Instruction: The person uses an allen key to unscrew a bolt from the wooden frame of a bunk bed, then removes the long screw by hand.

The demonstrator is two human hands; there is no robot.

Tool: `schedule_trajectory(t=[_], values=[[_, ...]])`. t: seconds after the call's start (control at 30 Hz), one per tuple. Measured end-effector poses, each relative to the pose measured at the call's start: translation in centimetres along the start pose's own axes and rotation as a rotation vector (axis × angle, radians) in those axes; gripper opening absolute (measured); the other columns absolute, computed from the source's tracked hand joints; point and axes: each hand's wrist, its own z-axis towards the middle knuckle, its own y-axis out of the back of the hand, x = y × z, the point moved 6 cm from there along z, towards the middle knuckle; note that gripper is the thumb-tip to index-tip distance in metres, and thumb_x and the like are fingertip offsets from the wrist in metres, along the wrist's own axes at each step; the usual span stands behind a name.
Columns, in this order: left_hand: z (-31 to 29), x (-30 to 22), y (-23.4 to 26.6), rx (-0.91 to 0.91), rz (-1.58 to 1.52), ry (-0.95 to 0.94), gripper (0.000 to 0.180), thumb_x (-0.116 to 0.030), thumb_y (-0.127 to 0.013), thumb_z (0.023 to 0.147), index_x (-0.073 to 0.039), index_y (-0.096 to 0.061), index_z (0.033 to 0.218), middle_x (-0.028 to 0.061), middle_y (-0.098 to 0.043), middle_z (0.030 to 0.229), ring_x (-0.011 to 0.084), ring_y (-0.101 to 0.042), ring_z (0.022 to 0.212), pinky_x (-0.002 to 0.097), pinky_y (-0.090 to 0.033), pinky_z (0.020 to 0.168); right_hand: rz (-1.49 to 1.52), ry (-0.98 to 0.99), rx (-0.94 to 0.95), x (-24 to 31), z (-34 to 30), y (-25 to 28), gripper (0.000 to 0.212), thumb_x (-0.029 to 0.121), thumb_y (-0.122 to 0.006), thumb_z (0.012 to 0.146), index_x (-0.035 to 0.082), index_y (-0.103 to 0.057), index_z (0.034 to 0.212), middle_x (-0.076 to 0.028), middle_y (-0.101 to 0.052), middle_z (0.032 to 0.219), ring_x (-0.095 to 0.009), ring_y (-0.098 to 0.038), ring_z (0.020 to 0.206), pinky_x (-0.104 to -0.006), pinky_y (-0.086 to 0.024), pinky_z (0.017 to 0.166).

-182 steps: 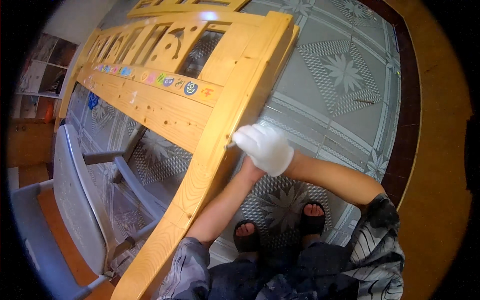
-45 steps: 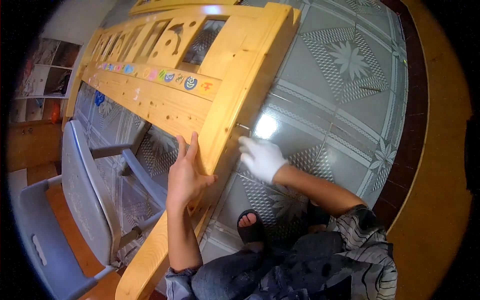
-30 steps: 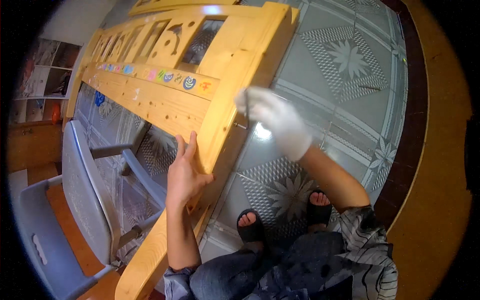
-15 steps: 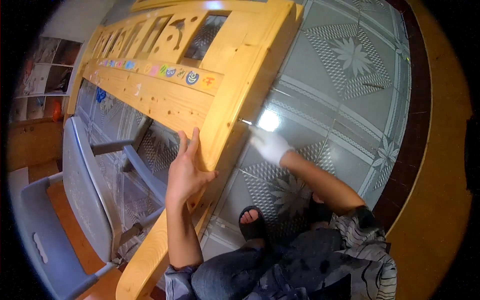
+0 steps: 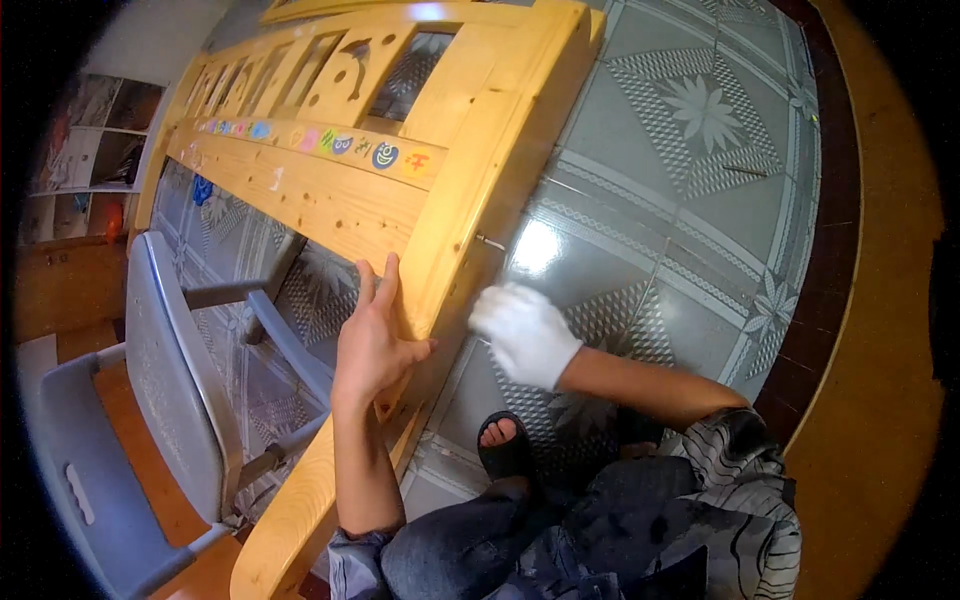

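A long yellow wooden bed frame panel [image 5: 440, 240] with cut-out slats and a thick end post stands tilted before me. Its near post is held by my bare left hand [image 5: 375, 345], fingers stretched along the inner side and thumb over the top face. From the post's outer side sticks a thin metal bolt [image 5: 490, 241], part of its shaft showing. Below that bolt, apart from it, is my right hand [image 5: 525, 335] in a white glove. Its fingers are curled near the post's side; whatever they may hold is hidden.
A grey folding chair [image 5: 180, 370] stands close on the left, partly behind the post. Shelves [image 5: 95, 150] with assorted items are at the far left. Patterned grey floor tiles [image 5: 690, 240] lie to the right, bearing a thin stick-like piece [image 5: 745, 170]. My sandalled foot [image 5: 500, 440] is below.
My right hand has come away from the bolt and moved down toward me, its fingers curling. The bolt stays in the post. My left hand keeps its place.
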Motion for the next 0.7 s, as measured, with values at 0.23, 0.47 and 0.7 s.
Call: schedule_trajectory(t=[0.23, 0.47, 0.7], values=[[-0.4, 0.4, 0.0, -0.002, -0.018, 0.019, 0.103, -0.014, -0.078, 0.049, -0.007, -0.025, 0.137, 0.0326, -0.018, 0.137, 0.0394, -0.048, 0.109, 0.0362, -0.045, 0.087, 0.04, -0.637, 0.403, -7.8, 1.7, -1.3, 0.056, 0.009, -0.044, 0.078, -0.003, -0.029, 0.13, -0.022, -0.05, 0.119, -0.031, -0.052, 0.106, -0.0376, -0.039, 0.092], [-0.2, -0.3, -0.2, 0.039, -0.072, 0.082, 0.102, -0.008, -0.075, 0.05, -0.01, -0.024, 0.138, 0.0315, -0.016, 0.138, 0.0366, -0.036, 0.121, 0.0347, -0.04, 0.093, 0.451, -0.631, -0.244, -12.8, 4.3, 4.3, 0.06, -0.002, -0.038, 0.075, -0.002, -0.026, 0.134, -0.023, -0.036, 0.134, -0.028, -0.033, 0.127, -0.0319, -0.029, 0.104], [-0.5, 0.4, -0.1, -0.01, 0.0, -0.006, 0.102, -0.013, -0.076, 0.049, -0.004, -0.025, 0.137, 0.0345, -0.019, 0.136, 0.0392, -0.049, 0.108, 0.0362, -0.045, 0.087, 0.161, 0.015, -0.002, 2.5, 2.4, 3.9, 0.041, 0.007, -0.048, 0.069, 0.007, -0.055, 0.11, -0.016, -0.052, 0.118, -0.026, -0.045, 0.116, -0.0427, -0.031, 0.101]])
